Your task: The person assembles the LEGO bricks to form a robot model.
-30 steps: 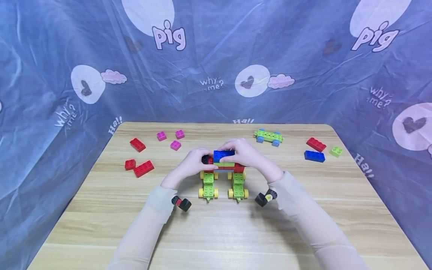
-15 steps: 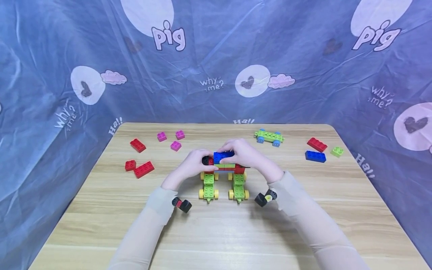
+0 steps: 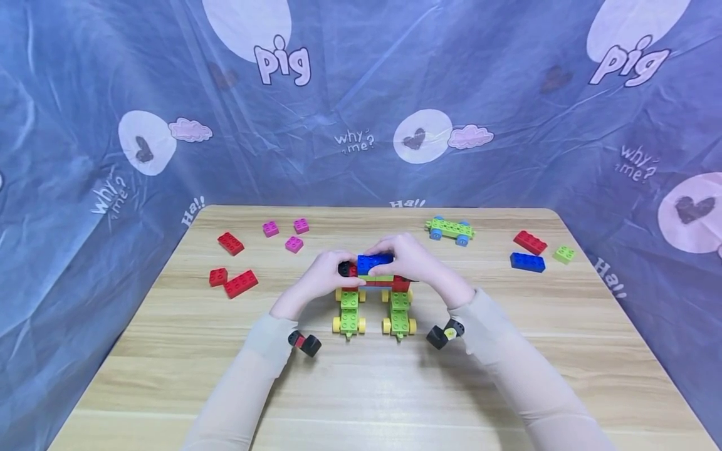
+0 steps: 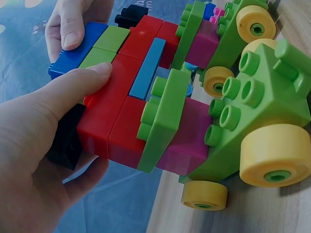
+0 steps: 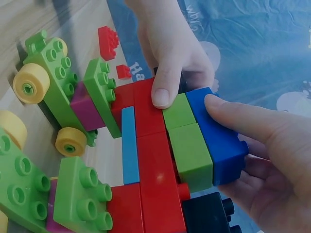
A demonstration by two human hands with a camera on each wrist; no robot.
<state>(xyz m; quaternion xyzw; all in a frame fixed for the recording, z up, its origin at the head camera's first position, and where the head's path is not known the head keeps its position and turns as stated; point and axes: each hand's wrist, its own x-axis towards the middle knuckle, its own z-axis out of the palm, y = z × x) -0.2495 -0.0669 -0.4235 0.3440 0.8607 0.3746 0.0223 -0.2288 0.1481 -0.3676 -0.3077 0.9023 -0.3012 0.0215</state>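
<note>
A toy-brick model stands on two green wheeled bases (image 3: 349,321) with yellow wheels. Purple and green bricks rise from them to a row of red bricks (image 5: 151,162), with black bricks (image 5: 206,213) at both ends. Above the red row, two light green bricks (image 5: 190,150) carry a long blue brick (image 3: 375,264). My right hand (image 3: 410,260) pinches this blue brick, its thumb on the near face and the fingers behind. With my left hand (image 3: 323,275) I grip the model's left end; the thumb presses a red brick and the fingers go behind, beside the black brick.
Loose red bricks (image 3: 240,284) and pink bricks (image 3: 294,244) lie to the left. Behind on the right is a green wheeled base (image 3: 449,228) with blue wheels. A red brick (image 3: 530,242), a blue brick (image 3: 527,262) and a green brick (image 3: 564,254) lie far right.
</note>
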